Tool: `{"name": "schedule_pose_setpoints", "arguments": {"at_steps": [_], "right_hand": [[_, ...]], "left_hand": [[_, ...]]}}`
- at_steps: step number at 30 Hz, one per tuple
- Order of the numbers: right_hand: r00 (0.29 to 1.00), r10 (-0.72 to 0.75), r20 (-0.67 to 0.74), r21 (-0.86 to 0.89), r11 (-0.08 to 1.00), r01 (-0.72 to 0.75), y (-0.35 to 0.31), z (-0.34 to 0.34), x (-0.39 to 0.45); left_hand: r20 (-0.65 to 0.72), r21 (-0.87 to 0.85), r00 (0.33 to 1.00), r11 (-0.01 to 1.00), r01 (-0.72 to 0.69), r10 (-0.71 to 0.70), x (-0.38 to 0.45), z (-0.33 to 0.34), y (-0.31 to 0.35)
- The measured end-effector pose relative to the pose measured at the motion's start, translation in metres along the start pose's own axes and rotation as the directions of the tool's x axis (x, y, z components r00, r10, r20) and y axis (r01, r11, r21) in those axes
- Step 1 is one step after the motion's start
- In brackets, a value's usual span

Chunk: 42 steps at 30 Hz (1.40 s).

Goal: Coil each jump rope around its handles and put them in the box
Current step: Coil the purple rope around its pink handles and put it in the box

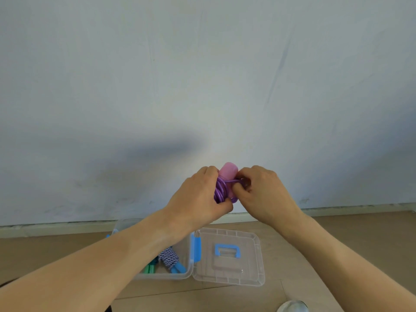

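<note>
A purple jump rope (220, 190) is coiled around its pink handles (228, 170), held up in front of the wall above the box. My left hand (198, 199) grips the coiled bundle from the left. My right hand (263, 190) pinches a strand of the purple rope at the bundle's right side. Below, the clear plastic box (190, 270) with blue latches stands on the floor. Inside it lie a blue-and-white coiled rope with blue handles (170, 258) and a green-handled rope (150, 267), partly hidden by my left forearm.
The box's clear lid (227, 257) with a blue carry handle lies open flat to the right of the box on the wooden floor. A pale wall rises just behind. A round whitish object (292, 306) shows at the bottom edge.
</note>
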State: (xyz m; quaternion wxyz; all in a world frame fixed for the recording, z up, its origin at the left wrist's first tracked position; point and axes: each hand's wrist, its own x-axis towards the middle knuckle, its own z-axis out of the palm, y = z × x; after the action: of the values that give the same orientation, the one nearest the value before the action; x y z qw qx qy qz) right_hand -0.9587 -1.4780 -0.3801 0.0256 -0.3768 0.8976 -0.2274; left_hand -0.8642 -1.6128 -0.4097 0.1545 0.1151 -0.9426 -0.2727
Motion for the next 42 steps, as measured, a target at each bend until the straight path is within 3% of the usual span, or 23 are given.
{"name": "schedule_pose_setpoints", "arguments": {"at_steps": [3, 5, 10, 13, 18, 21, 24, 26, 29, 32, 34, 36, 37, 39, 41, 42], "right_hand": [[0.981, 0.091, 0.173, 0.398, 0.904, -0.154, 0.012, -0.015, 0.001], [0.952, 0.095, 0.291, 0.542, 0.803, -0.246, 0.023, -0.023, 0.000], [0.916, 0.012, 0.400, 0.511, 0.827, -0.234, 0.033, -0.026, -0.003], [0.895, 0.025, 0.446, 0.567, 0.766, -0.304, 0.037, -0.024, -0.001], [0.786, -0.045, 0.616, 0.517, 0.777, -0.361, 0.045, -0.021, -0.001], [0.763, -0.052, 0.644, 0.518, 0.763, -0.386, 0.050, -0.020, -0.001], [0.806, -0.042, 0.590, 0.562, 0.738, -0.373, 0.056, -0.016, -0.003], [0.873, 0.019, 0.488, 0.509, 0.806, -0.302, 0.053, -0.012, -0.004], [0.981, 0.076, 0.179, 0.377, 0.916, -0.140, 0.041, -0.010, -0.004], [0.995, 0.000, -0.102, 0.260, 0.965, 0.027, 0.032, -0.007, -0.004], [0.990, -0.051, -0.135, 0.189, 0.979, 0.076, 0.029, -0.004, -0.004], [0.994, -0.093, -0.065, 0.133, 0.986, 0.101, 0.027, 0.000, -0.005], [0.993, -0.114, -0.025, 0.100, 0.988, 0.116, 0.026, 0.003, -0.005], [0.987, -0.157, 0.012, 0.086, 0.984, 0.156, 0.024, 0.007, -0.006], [0.984, -0.178, 0.011, 0.191, 0.966, 0.172, 0.020, 0.010, -0.007], [0.987, -0.161, 0.014, 0.265, 0.952, 0.151, 0.018, 0.010, -0.008]], "left_hand": [[0.047, 0.055, 0.997, 0.996, -0.064, 0.062, 0.000, -0.002, -0.003], [0.073, 0.080, 0.991, 0.990, -0.114, 0.108, -0.001, 0.000, -0.005], [0.100, 0.103, 0.984, 0.982, -0.160, 0.150, -0.002, 0.008, -0.009], [0.091, 0.107, 0.978, 0.974, -0.199, 0.190, -0.002, 0.010, -0.010], [0.213, 0.057, 0.936, 0.953, -0.298, 0.280, -0.003, 0.014, -0.013], [0.228, -0.010, 0.922, 0.948, -0.318, 0.311, -0.003, 0.014, -0.013], [0.210, -0.080, 0.934, 0.958, -0.277, 0.287, -0.002, 0.011, -0.011], [0.175, -0.134, 0.956, 0.967, -0.215, 0.236, 0.000, 0.010, -0.009], [0.130, -0.236, 0.981, 0.966, -0.107, 0.141, 0.001, 0.010, -0.002], [0.203, -0.374, 0.979, 0.925, 0.060, 0.019, 0.004, 0.010, 0.003], [0.305, -0.450, 0.952, 0.876, 0.174, -0.032, 0.005, 0.009, 0.000], [0.387, -0.483, 0.920, 0.836, 0.260, -0.063, 0.005, 0.005, -0.005], [0.368, -0.454, 0.926, 0.854, 0.254, -0.080, 0.003, 0.003, -0.006], [0.179, -0.301, 0.983, 0.949, 0.093, -0.040, 0.000, 0.001, -0.006], [-0.001, -0.128, 0.988, 0.980, -0.151, 0.152, -0.003, 0.002, -0.002], [-0.024, -0.080, 0.976, 0.972, -0.220, 0.218, -0.004, 0.003, 0.000]]}}
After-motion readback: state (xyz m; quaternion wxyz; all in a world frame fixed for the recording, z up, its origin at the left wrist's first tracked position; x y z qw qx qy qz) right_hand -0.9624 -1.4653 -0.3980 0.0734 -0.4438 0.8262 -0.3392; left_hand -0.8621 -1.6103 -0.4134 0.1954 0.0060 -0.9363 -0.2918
